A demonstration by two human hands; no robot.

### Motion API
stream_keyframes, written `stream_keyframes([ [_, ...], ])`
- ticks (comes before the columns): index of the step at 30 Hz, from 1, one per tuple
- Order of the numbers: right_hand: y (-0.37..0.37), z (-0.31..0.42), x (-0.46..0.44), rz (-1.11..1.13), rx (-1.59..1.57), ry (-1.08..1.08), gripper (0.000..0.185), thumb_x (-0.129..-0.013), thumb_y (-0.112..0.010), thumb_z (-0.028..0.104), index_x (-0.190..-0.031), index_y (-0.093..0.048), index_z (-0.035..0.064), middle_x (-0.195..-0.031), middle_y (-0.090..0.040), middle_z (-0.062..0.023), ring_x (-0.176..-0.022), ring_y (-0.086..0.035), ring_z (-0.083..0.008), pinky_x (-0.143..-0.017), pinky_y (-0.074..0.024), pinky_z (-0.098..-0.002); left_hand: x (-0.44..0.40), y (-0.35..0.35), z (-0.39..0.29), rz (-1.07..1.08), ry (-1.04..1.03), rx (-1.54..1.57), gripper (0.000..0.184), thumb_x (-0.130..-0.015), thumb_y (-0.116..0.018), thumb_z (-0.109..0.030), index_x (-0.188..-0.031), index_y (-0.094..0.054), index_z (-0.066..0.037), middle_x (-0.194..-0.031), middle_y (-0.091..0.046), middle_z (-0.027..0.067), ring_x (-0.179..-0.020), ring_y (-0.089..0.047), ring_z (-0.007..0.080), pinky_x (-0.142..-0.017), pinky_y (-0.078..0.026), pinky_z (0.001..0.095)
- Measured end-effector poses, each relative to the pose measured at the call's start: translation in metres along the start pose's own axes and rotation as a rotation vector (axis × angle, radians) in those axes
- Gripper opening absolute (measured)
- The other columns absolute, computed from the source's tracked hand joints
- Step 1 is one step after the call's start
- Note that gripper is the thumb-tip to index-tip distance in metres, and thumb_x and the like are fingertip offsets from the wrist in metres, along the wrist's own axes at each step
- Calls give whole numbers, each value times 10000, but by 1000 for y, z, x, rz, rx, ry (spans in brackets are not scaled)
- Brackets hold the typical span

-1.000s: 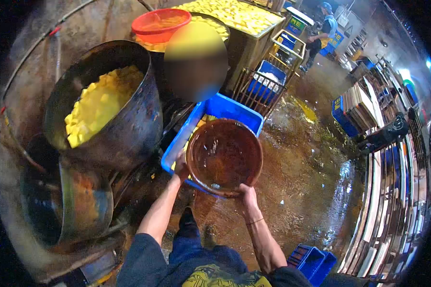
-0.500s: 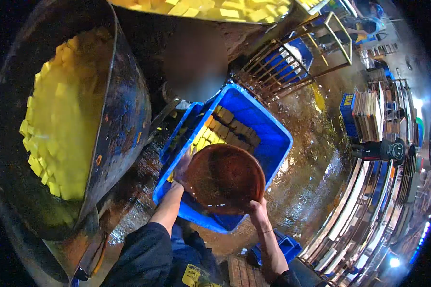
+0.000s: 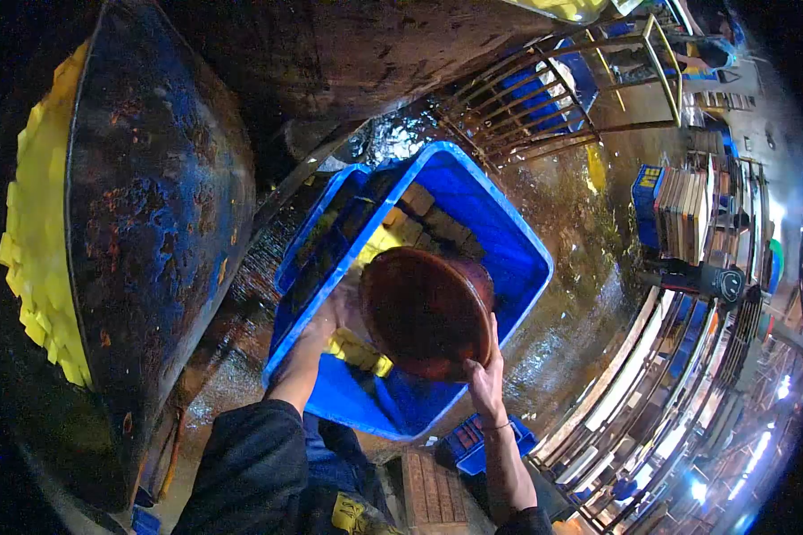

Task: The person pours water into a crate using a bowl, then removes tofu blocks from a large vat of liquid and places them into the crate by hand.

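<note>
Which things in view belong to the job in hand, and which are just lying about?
Seemingly in use: brown basin, gripped by the right hand, with the left hand at its side; large blue tub beneath; yellow blocks inside the tub; possibly the dark metal vat.

Seemingly just lying about: small blue crate; stack of boards.

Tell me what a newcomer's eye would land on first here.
The big blue bin in the middle stands out first, with a brown bowl held at its opening between the left hand and the right hand. Next come the bright yellow blocks in the large dark pot at the left of the picture.
</note>
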State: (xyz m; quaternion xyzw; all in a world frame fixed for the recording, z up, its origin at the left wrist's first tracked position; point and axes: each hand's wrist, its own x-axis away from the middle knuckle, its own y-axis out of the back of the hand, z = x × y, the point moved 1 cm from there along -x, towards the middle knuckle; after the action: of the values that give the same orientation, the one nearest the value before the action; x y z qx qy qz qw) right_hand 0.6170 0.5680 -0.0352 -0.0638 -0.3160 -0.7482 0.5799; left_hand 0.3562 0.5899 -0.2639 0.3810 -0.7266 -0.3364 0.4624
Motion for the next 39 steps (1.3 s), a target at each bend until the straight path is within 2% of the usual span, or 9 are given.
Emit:
stream_keyframes([
  [13, -54, 36, 27, -214, 514, 175, 877, -599, -417, -146, -1430, -207, 35, -1480, -207, -189, -1393, -119, -322, -1127, -114, -373, -4, 2, -8, -25, 9, 23, 717, -816, -539, -403, -1387, -298, -43, -1473, -109, 210, -1355, -174, 359, -1103, -104, 514],
  [21, -72, 37, 72, -521, 505, 325, 955, -552, -479, -118, -1438, -231, 135, -1494, -91, -212, -1370, -122, -404, -1119, -140, -450, -2, 23, -27, -143, -5, 16, 760, -808, -548, -430, -1403, -274, -46, -1494, -58, 208, -1370, -142, 358, -1108, -86, 517],
  [23, -60, 45, 84, -608, 375, 403, 910, -580, -456, -109, -1435, -189, 54, -1485, -140, -207, -1379, -112, -365, -1124, -84, -450, 3, 41, -44, -212, -33, 4, 771, -806, -551, -437, -1407, -269, -46, -1499, -45, 208, -1374, -135, 358, -1109, -82, 518],
  [25, -46, 51, 93, -737, 184, 439, 894, -612, -469, -85, -1435, -132, 5, -1480, -157, -209, -1381, -119, -339, -1128, -72, -431, 10, 60, -70, -243, -22, 218, 781, -804, -553, -443, -1411, -263, -47, -1505, -32, 208, -1378, -127, 358, -1110, -78, 519],
  [27, -28, 43, 104, -831, 170, 478, 854, -658, -452, -81, -1436, -110, -3, -1475, -172, -200, -1374, -145, -316, -1129, -82, -399, 18, 64, -105, -190, 153, 1007, 809, -812, -560, -497, -1415, -255, -51, -1518, -64, 147, -1377, -142, 346, -1116, -121, 468],
  [31, -30, 97, 161, -426, -836, 244, 654, -767, -524, 34, -1376, -290, 80, -1361, -382, -161, -1128, -473, -286, -907, -433, -406, 120, 221, -132, -63, -98, 1724, 633, -780, -655, -293, -1306, -403, -47, -1366, -327, 102, -1212, -357, 247, -1012, -286, 379],
  [34, -42, 107, 195, -152, -36, 593, 686, -760, -581, 76, -1379, -288, 118, -1245, -465, -113, -1026, -513, -252, -818, -475, -363, 210, 285, -108, -148, -8, 2017, 523, -756, -726, -140, -1224, -514, -44, -1252, -524, 68, -1088, -519, 172, -934, -409, 312],
  [37, -81, 189, 252, 272, -480, 671, 750, -795, -588, 75, -1434, -199, 124, -1381, -331, -133, -1139, -457, -294, -877, -459, -386, 286, 325, -60, -567, 90, 2373, 403, -749, -648, -8, -1135, -542, -52, -1130, -570, 80, -979, -565, 223, -908, -445, 385],
  [39, -100, 248, 300, 611, -676, 690, 818, -791, -594, 3, -1457, -129, 102, -1477, -186, -141, -1266, -366, -315, -942, -421, -393, 350, 378, -23, -1037, -110, 2359, 361, -754, -634, -13, -1101, -537, -36, -1053, -577, 91, -944, -565, 234, -875, -469, 413],
])
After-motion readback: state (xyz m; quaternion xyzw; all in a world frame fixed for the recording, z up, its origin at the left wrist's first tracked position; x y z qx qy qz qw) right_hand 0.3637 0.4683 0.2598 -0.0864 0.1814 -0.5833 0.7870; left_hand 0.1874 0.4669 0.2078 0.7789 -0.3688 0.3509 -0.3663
